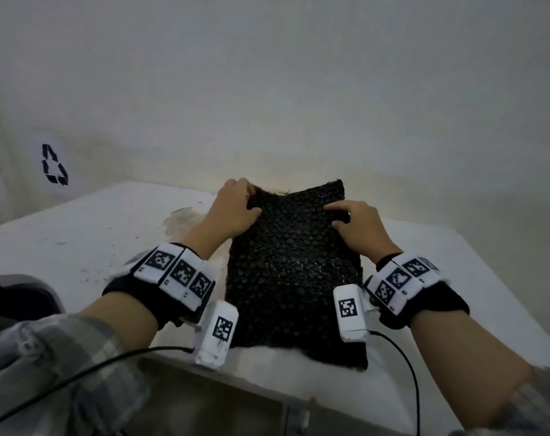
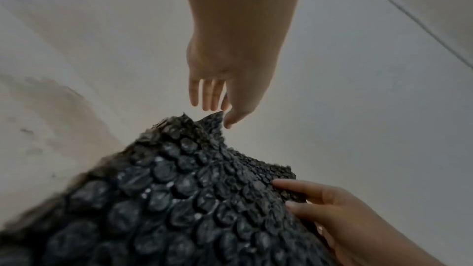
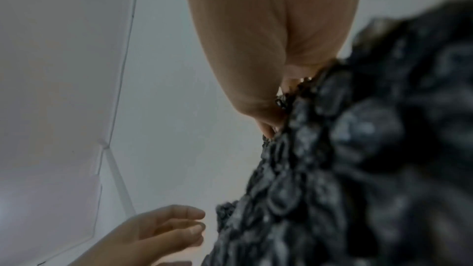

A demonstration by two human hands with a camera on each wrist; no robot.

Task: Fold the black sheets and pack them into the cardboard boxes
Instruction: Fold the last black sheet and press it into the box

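Observation:
A black bubble-textured sheet lies lengthwise on the white table, its near end hanging over the front edge. My left hand curls over the sheet's far left corner; in the left wrist view its thumb and forefinger pinch a raised peak of the sheet. My right hand pinches a fold at the right edge near the far end, seen close in the right wrist view against the sheet. No cardboard box shows clearly.
A white bag with a black recycling mark stands at the back left against the wall. Dark specks and a stain mark the table left of the sheet. A grey-brown surface lies below the table's front edge.

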